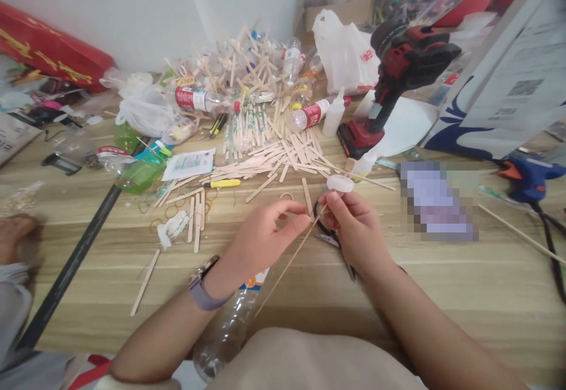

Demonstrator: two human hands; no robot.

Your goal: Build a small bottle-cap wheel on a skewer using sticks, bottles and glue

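One thin stick (287, 261) slants between the two hands over the near middle of the table (433, 301), its near end close to the person's body. The right hand (360, 228) pinches its far part between thumb and forefinger. A white round cap (339, 183) sits right at those fingertips; whether it is fixed to the stick I cannot tell. The left hand (263, 233) is curved, with thumb and forefinger narrowed at the tips beside the stick; I cannot tell whether they grip it. A watch (207, 295) is on the left wrist.

Beneath the right hand lie scissors (328, 240), partly hidden. Near the body, a clear bottle (225, 325) lies partly under the left forearm. Left of the hands are a crumpled white tissue (173, 228), a few loose flat wooden sticks and a yellow-handled tool (225, 183).

Farther off spreads a heap of flat wooden sticks (287, 154), with plastic bottles among and behind it. A green bottle (141, 171) lies on the left beside a white packet (189, 164). On the far right stands a red and black drill (391, 77) near a white plastic bag (347, 53); nearer, a blue glue gun (533, 174) rests at the right edge. Another person's hand (15, 236) shows at the left edge.
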